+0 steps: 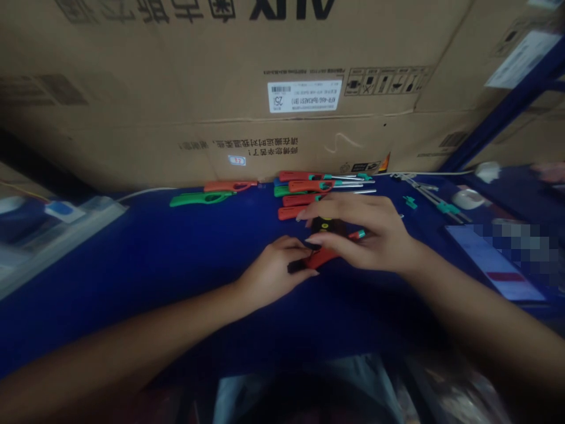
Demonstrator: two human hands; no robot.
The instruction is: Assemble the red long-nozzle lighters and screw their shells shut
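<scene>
Both hands meet over a red long-nosed lighter [325, 257] lying on the blue table [168, 259]. My left hand [278, 271] pinches the lighter's handle end, fingers curled round it. My right hand [366, 232] lies over the lighter's middle, fingers pressed on a black part [325, 224] with a small yellow mark. The lighter's teal tip [361, 234] pokes out under the right hand. Just beyond the hands lies a pile of red and green lighters [309, 185] with metal nozzles.
A green lighter [200, 199] and a red lighter [229, 186] lie apart at the back left. Large cardboard boxes [265, 88] wall off the far edge. Metal nozzles with teal tips [435, 200] and a white card [494, 262] lie at right. A white tray [57, 229] sits at left.
</scene>
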